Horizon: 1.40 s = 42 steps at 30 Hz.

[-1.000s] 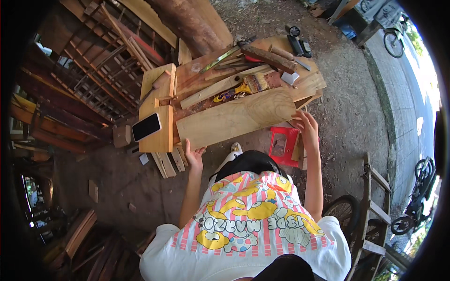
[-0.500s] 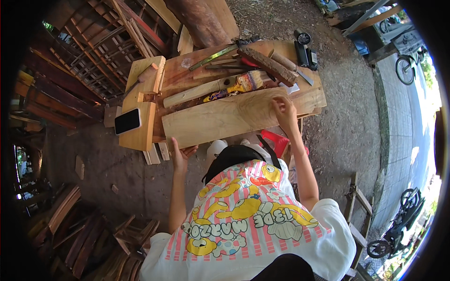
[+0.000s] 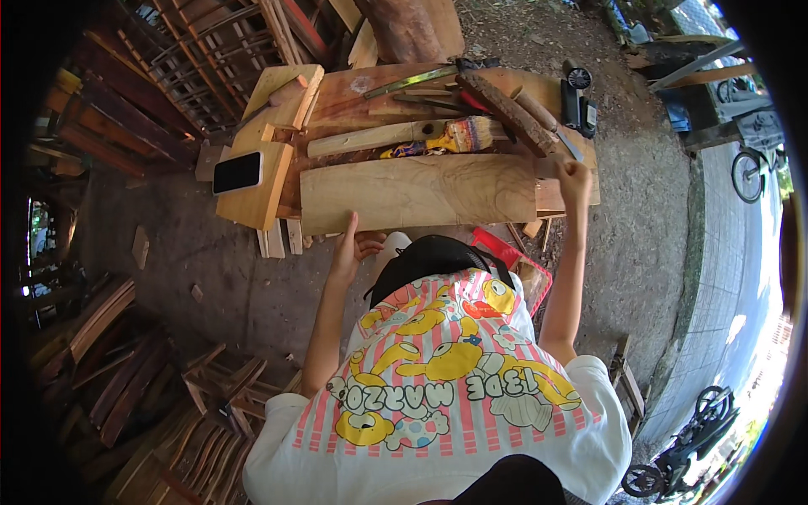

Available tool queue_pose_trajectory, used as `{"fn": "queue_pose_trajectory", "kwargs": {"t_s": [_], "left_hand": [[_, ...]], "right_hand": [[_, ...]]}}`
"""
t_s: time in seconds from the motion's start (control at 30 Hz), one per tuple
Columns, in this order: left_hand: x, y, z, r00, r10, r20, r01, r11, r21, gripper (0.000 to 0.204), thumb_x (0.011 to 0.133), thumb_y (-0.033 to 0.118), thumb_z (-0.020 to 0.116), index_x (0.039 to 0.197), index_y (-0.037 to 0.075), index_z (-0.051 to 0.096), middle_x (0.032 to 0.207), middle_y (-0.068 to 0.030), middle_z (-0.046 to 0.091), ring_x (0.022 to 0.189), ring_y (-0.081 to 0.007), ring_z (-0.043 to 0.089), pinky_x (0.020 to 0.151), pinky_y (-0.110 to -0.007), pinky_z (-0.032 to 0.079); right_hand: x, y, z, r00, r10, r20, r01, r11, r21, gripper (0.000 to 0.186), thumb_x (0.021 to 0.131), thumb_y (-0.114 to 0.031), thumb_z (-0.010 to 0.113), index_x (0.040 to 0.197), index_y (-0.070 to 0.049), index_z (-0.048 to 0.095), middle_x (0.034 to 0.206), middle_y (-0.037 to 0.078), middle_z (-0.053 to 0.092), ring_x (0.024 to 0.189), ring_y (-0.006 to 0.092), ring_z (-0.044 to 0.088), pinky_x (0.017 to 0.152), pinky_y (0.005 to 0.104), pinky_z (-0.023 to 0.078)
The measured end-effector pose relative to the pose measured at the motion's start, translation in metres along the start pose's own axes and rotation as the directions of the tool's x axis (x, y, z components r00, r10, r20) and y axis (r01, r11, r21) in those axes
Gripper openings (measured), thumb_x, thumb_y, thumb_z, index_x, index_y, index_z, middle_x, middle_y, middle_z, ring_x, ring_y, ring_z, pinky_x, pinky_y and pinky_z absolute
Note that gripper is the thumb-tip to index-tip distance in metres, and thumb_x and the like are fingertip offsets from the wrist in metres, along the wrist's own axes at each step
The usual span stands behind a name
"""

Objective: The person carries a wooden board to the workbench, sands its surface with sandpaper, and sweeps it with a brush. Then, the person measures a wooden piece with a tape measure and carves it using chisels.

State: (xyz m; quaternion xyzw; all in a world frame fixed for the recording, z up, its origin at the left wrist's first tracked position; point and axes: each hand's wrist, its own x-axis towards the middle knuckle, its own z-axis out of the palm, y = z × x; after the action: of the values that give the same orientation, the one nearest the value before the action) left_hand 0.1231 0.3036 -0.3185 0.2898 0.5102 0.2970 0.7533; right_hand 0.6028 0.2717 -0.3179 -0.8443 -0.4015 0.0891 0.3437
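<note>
A long, pale wooden board (image 3: 412, 192) lies along the near side of the workbench (image 3: 337, 82). My left hand (image 3: 358, 246) holds its near edge toward the left end, the thumb on the face and the other fingers below the edge. Just past the board's right end, my right hand (image 3: 575, 175) is closed, fingers bent together. A small, flat greyish piece (image 3: 547, 167) touches its fingertips; whether I pinch it is unclear. Behind the board lie a paintbrush (image 3: 459, 136) with paint-stained bristles and a wooden bar (image 3: 366, 140) with a dark hole.
Farther back are a bark-covered stick (image 3: 509, 114), a chisel (image 3: 543, 118) and a black device (image 3: 576, 101). A phone (image 3: 237, 172) rests on the bench's left block. A red plastic stool (image 3: 501, 246) stands under the right side. Stacked wood (image 3: 126, 362) fills the left.
My right hand has moved from the board's right part to beyond its end. The left hand stays at the near edge. The whole view has shifted slightly.
</note>
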Motion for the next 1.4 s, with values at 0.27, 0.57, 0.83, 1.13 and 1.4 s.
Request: {"fn": "queue_pose_trajectory", "kwargs": {"t_s": [0.27,0.57,0.83,1.13,1.4], "left_hand": [[-0.035,0.020,0.018,0.978,0.190,-0.081,-0.088,0.740,0.667,0.043,0.090,0.040,0.063,0.105,-0.001,0.058,0.092,-0.0139,0.068,0.079,-0.0205,0.068,0.073,-0.030,0.055],[0.007,0.034,0.111,0.374,0.543,0.752,-0.824,-0.178,0.538,0.064,0.076,0.009,0.072,0.134,0.004,0.046,0.129,-0.0124,0.056,0.119,-0.0273,0.055,0.103,-0.039,0.042],[0.012,0.020,0.026,0.461,0.568,0.682,-0.685,-0.261,0.680,0.049,0.084,0.003,0.059,0.133,0.007,0.051,0.136,-0.0088,0.052,0.119,-0.0235,0.056,0.103,-0.038,0.044],[0.012,0.005,0.070,0.416,0.588,0.693,-0.732,-0.236,0.639,0.051,0.086,0.028,0.067,0.131,0.006,0.054,0.137,-0.0105,0.051,0.125,-0.0251,0.050,0.107,-0.044,0.037],[0.021,0.003,0.051,0.414,0.570,0.710,-0.691,-0.311,0.653,0.042,0.089,0.020,0.063,0.128,0.007,0.056,0.134,-0.0073,0.055,0.124,-0.0229,0.052,0.107,-0.045,0.037]], "right_hand": [[-0.099,-0.109,-0.046,0.896,-0.320,-0.307,0.353,0.934,0.057,0.026,0.081,0.001,0.069,0.105,-0.004,0.061,0.086,0.006,0.062,0.075,0.0168,0.060,0.071,0.0312,0.050],[-0.137,-0.139,0.038,0.444,-0.871,0.211,0.730,0.488,0.479,0.034,0.066,0.006,0.066,0.098,-0.002,0.068,0.102,0.010,0.065,0.099,0.0318,0.062,0.085,0.0390,0.052],[-0.129,-0.080,-0.015,0.834,-0.552,0.031,0.528,0.812,0.249,0.025,0.078,0.011,0.060,0.101,0.001,0.066,0.102,0.015,0.067,0.107,0.0301,0.062,0.088,0.0380,0.050],[-0.118,-0.089,0.002,0.901,-0.400,-0.166,0.426,0.887,0.179,0.021,0.084,0.006,0.060,0.102,-0.002,0.067,0.114,0.013,0.065,0.119,0.0321,0.055,0.101,0.0411,0.042],[-0.118,-0.077,0.007,0.859,-0.511,-0.047,0.512,0.859,0.020,0.026,0.088,0.001,0.056,0.112,-0.007,0.063,0.130,0.012,0.055,0.130,0.0328,0.044,0.109,0.0518,0.029]]}}
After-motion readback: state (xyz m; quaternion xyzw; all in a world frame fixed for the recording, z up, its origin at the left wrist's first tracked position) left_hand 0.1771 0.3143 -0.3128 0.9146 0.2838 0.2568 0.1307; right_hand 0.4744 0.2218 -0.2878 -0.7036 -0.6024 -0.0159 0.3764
